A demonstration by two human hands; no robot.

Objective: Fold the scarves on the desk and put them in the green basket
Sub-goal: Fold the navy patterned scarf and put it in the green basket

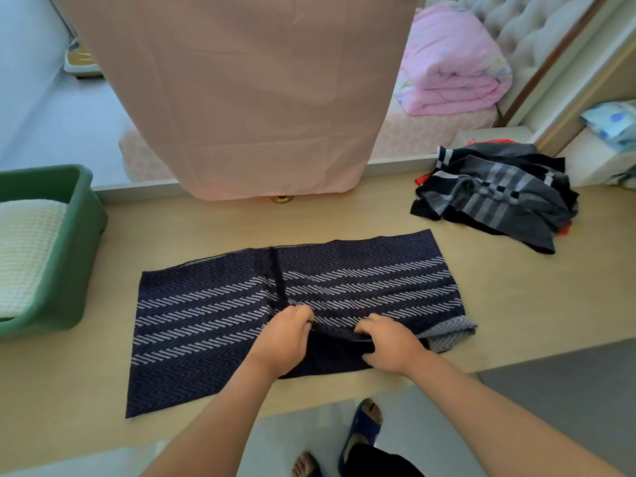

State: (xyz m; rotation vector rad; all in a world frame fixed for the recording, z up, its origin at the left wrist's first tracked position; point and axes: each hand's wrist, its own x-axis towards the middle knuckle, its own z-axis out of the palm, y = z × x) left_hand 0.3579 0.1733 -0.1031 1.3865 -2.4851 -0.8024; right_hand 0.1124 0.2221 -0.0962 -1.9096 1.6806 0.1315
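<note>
A dark navy scarf [206, 318] with white zigzag stripes lies spread flat across the middle of the desk [516, 304], its fringed end folded over near the centre. My left hand [285, 339] grips the scarf's near edge at that fringe. My right hand [389, 346] pinches the same edge a little to the right, lifting a small fold. The green basket [79, 215] stands at the desk's left end and holds a folded white waffle-knit cloth [24, 249]. A heap of unfolded grey, black and red scarves [495, 197] sits at the back right.
A pink cloth [247, 98] hangs down over the desk's far edge, with a small brass knob [282, 199] below it. A bed with a pink quilt [451, 67] lies beyond. My feet in blue slippers [364, 432] stand below the near edge.
</note>
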